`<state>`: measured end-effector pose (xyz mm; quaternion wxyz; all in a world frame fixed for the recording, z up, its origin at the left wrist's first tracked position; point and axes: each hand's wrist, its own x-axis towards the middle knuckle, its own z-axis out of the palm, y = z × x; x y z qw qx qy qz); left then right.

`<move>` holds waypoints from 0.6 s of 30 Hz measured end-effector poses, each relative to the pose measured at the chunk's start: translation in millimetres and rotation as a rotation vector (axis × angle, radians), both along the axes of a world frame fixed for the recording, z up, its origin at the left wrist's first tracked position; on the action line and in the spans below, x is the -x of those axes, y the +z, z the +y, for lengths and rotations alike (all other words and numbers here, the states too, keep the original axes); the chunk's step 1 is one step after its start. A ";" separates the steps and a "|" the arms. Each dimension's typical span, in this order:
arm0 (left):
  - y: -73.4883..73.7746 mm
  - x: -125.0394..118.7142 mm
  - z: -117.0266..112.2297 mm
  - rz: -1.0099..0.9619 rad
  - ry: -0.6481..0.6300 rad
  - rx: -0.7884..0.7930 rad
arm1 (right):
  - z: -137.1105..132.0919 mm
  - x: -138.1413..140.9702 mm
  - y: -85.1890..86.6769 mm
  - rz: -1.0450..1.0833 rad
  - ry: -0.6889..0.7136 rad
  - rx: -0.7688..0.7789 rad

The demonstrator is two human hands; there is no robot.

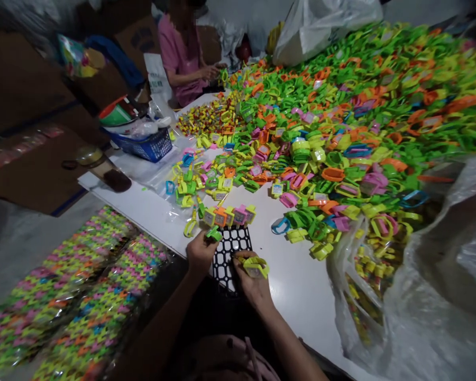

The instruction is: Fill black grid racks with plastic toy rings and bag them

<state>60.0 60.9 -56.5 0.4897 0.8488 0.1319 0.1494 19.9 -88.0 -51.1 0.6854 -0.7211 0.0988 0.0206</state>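
My left hand (201,253) is closed on a green toy watch (213,233) at the left edge of a black grid tray (230,242). Over the tray's right side, my right hand (254,283) has its fingers closed around a yellow toy watch (256,266). A row of several toy watches, yellow, orange and pink (220,216), stands at the tray's far end. Most of the tray's cells in front of that row show no watch. A blue toy watch (280,226) lies on the white table (289,280) to the right.
A large heap of colourful toy watches (341,121) covers the table's far right. Clear plastic bags (432,296) bulge at the right edge. To the left are a blue basket (150,143), a bottle with dark liquid (113,174) and filled trays (79,275) below. Across the table sits a co-worker (182,58).
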 end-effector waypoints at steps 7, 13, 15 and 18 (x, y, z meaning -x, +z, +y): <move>-1.3 7.9 -1.1 -0.010 0.000 0.052 | 3.0 0.9 -3.4 -0.004 0.013 -0.030; 5.7 15.4 12.7 -0.044 -0.090 -0.242 | 4.7 2.1 -8.9 -0.022 0.011 -0.044; 4.2 15.8 13.4 -0.041 -0.040 -0.289 | 4.9 2.4 -9.0 -0.025 0.011 -0.044; 3.5 11.2 12.7 -0.064 -0.064 -0.269 | 4.3 2.3 -6.6 -0.027 0.009 -0.008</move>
